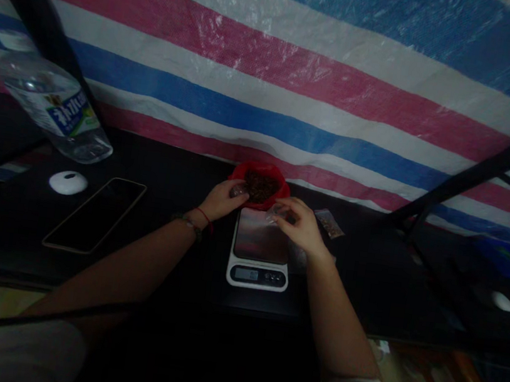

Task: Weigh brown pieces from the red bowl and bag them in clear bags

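A red bag (283,185), its mouth spread wide, stands behind the scale and holds small dark brown pieces (261,184). My left hand (221,200) is at its left rim, closed on a small see-through brownish object (238,190) whose kind is too dark to make out. My right hand (300,224) pinches a small clear plastic bag (275,211) over the back of the plate. Below both hands lies a white kitchen scale (263,243) with a bare metal plate; its display appears to read zero. Right of my right hand, a small clear bag (330,224) contains brownish pieces.
On the left of the black table (166,280) are a phone (96,214), a white oval case (68,182) and a tilted clear bottle (54,99). A blue item (509,257) and white spoon-like thing (502,302) lie right. Behind hangs a striped sheet (270,85).
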Demonstrator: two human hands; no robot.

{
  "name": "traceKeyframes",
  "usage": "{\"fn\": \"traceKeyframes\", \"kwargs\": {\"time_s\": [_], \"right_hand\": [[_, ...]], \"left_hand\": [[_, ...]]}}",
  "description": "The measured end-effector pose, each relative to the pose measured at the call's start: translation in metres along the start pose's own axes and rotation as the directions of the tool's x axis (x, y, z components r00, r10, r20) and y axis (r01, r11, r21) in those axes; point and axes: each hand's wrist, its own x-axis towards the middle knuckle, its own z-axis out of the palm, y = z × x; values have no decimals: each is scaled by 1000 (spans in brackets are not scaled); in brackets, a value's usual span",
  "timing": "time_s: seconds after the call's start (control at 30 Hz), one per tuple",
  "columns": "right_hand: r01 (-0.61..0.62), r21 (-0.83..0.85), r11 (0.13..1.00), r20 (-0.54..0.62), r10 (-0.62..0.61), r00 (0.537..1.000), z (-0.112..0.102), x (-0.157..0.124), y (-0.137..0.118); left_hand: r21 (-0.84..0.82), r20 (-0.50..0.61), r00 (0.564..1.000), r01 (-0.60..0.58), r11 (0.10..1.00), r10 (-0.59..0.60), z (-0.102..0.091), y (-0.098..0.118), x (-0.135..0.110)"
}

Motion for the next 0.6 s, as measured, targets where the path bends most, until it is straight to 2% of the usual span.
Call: {"fn": "traceKeyframes", "kwargs": {"time_s": [0.17, 0.3, 0.43, 0.5, 0.6], "right_hand": [[41, -20, 999, 20, -41, 999, 0, -1, -4], [62, -58, 996, 143, -54, 988, 4, -1, -10], [88, -70, 994, 246, -69, 967, 6, -2, -9], [68, -49, 996, 197, -57, 979, 4, -1, -6], [32, -21, 999, 51, -31, 998, -1, 0, -1]], "left_hand": [[-43, 37, 998, 54, 998, -52, 4, -2, 3], [-97, 23, 999, 25, 995, -23, 6, -6, 3], [-149, -45, 998, 27, 989, -34, 3, -6, 3], [-168, -87, 995, 27, 985, -42, 2, -6, 3], [-184, -138, 990, 15, 983, -41, 0, -6, 3]]}}
